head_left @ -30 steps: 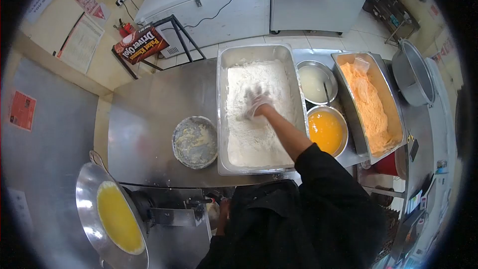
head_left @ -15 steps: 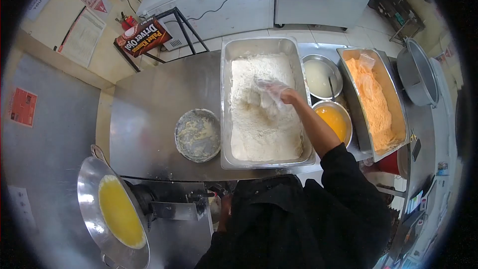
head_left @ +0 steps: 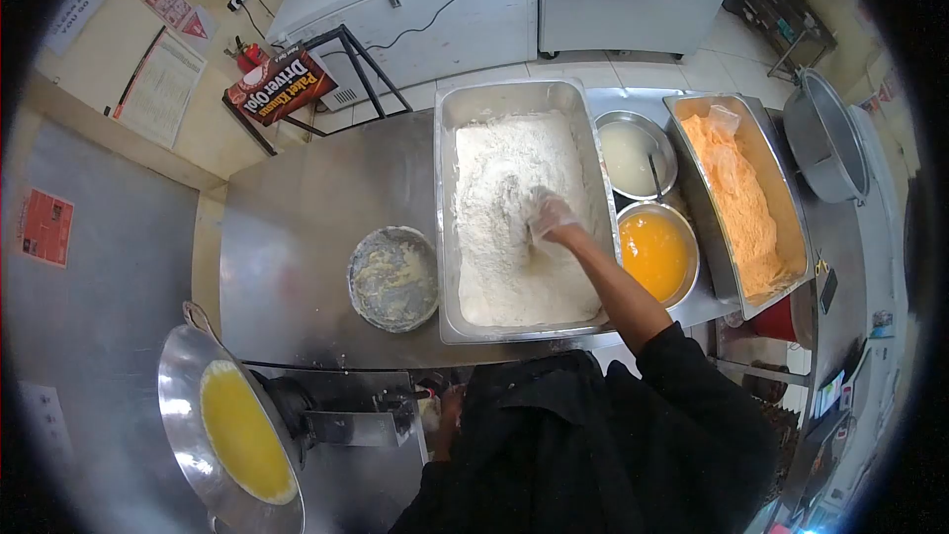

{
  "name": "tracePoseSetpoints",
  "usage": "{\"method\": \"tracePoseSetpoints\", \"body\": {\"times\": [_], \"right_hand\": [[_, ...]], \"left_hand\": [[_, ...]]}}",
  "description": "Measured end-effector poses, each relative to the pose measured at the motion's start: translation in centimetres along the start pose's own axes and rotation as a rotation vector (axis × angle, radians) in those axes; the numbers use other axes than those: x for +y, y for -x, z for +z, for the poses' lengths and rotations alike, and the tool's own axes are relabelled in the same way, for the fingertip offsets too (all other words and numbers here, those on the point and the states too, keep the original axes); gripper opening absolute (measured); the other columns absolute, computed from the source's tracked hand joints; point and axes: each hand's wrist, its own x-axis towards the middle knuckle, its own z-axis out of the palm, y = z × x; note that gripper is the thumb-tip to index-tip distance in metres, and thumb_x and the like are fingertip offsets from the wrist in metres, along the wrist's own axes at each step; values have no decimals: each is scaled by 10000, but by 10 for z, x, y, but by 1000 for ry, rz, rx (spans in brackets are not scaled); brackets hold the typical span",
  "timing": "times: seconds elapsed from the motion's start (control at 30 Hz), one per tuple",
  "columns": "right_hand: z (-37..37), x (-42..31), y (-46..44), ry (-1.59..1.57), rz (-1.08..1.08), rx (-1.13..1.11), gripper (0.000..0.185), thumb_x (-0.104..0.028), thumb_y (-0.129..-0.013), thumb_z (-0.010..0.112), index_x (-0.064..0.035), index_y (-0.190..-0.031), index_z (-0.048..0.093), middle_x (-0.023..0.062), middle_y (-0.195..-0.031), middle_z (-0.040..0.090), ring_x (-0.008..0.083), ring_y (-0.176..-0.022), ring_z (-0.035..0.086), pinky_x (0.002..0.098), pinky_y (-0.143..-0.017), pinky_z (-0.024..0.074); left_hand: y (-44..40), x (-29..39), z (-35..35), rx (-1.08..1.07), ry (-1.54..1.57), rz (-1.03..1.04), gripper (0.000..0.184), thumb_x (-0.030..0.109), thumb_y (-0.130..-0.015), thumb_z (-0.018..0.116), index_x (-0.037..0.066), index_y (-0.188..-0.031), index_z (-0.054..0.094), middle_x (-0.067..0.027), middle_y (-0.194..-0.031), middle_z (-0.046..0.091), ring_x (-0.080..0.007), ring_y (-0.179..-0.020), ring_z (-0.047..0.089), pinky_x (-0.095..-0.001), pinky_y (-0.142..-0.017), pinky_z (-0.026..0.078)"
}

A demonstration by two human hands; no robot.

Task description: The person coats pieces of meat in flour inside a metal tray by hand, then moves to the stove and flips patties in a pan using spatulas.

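Note:
A large steel pan (head_left: 447,237) holds a deep bed of white flour (head_left: 514,153). My right hand (head_left: 550,218), in a clear plastic glove, is down in the middle of the flour. Its fingers are blurred and partly hidden, so I cannot tell whether they close on anything. My left hand (head_left: 450,415) hangs low beside my dark clothing, close to the stove's front edge; its fingers are hidden. Left of the pan sits a round, flour-dusted bowl (head_left: 392,279). To the right are a bowl of whitish liquid (head_left: 628,160) and a bowl of orange-yellow liquid (head_left: 652,252).
A wok of yellow oil (head_left: 242,435) stands on the burner at lower left. A long steel pan of orange crumbs (head_left: 736,203) lies at the right, beside a big grey pot (head_left: 828,138). Everything is around a steel table (head_left: 297,247). A white chest freezer (head_left: 445,30) stands behind.
My right hand has shifted slightly lower and nearer to me within the flour. The flour's surface around it is reshaped. My left hand stays low by the stove.

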Motion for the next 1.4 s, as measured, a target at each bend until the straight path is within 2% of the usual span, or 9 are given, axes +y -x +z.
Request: {"method": "tracePoseSetpoints", "body": {"times": [0.2, 0.3, 0.47, 0.63, 0.73, 0.9, 1.17, 1.27, 1.4], "right_hand": [[-11, -48, -16, 369, -125, -279, 1135, -633, -678, 618, -8, -1416, 24, 238, -1470, 44, 488, -1303, 171, 565, -1033, 230], [-29, -95, 16, 384, 128, -184, 1026, -669, -749, 481, -46, -1428, 29, 260, -1451, 118, 409, -1337, 167, 495, -1056, 244], [0, -7, -36, 204, -192, 8, 330, -101, -779, 510, -17, -1090, 579, 214, -854, 630, 273, -793, 637, 352, -704, 509], [-60, -12, -9, -678, -178, -54, 441, -275, -801, 576, -20, -1156, 519, 191, -882, 625, 278, -832, 614, 382, -761, 486], [-63, -16, -8, 135, -476, -74, 504, -326, -827, 559, -20, -1217, 472, 222, -1089, 570, 283, -959, 580, 365, -835, 461], [15, -39, 37, 437, -107, 404, 523, -176, -859, 453, 4, -1322, 291, 275, -1198, 467, 368, -1027, 544, 405, -843, 460], [-78, -45, 3, -31, 60, -159, 427, -385, -738, 610, -51, -1004, 583, 213, -1069, 566, 406, -908, 567, 446, -758, 464], [-43, -31, -19, 359, -33, 122, 808, -536, -721, 589, -61, -1336, 369, 206, -1393, 321, 427, -1274, 297, 499, -1041, 264], [-28, -75, -3, 581, -88, -184, 940, -535, -777, 553, -26, -1418, 92, 174, -1477, 128, 463, -1320, 137, 518, -1009, 322]], "left_hand": [[7, 10, -4, -9, 25, -18, 371, 352, -862, 489, 13, -914, 629, -181, -877, 619, -294, -852, 599, -400, -728, 430], [8, 14, -5, -9, 25, -18, 375, 355, -862, 488, 12, -913, 629, -185, -877, 617, -298, -853, 598, -402, -728, 430], [10, 17, -3, -7, 31, -20, 382, 360, -862, 485, 10, -913, 627, -191, -875, 614, -305, -854, 596, -405, -727, 429], [12, 10, 2, 0, 38, -31, 388, 365, -863, 482, 8, -912, 626, -197, -874, 612, -313, -855, 594, -407, -727, 429], [14, 10, 1, 2, 33, -37, 392, 368, -863, 481, 7, -912, 625, -201, -873, 610, -317, -855, 593, -409, -727, 429], [13, 11, 2, -1, 33, -42, 399, 373, -863, 478, 5, -911, 624, -207, -871, 607, -324, -856, 592, -412, -726, 429], [12, 14, 0, 9, 33, -48, 410, 381, -864, 474, 1, -911, 622, -217, -869, 603, -336, -858, 589, -416, -725, 429], [17, 15, -2, 15, 33, -62, 414, 384, -864, 473, 0, -910, 621, -220, -868, 602, -341, -858, 588, -418, -725, 429], [18, 19, -2, 14, 26, -75, 420, 388, -864, 471, -2, -910, 620, -225, -867, 600, -346, -859, 587, -420, -725, 429]]}}
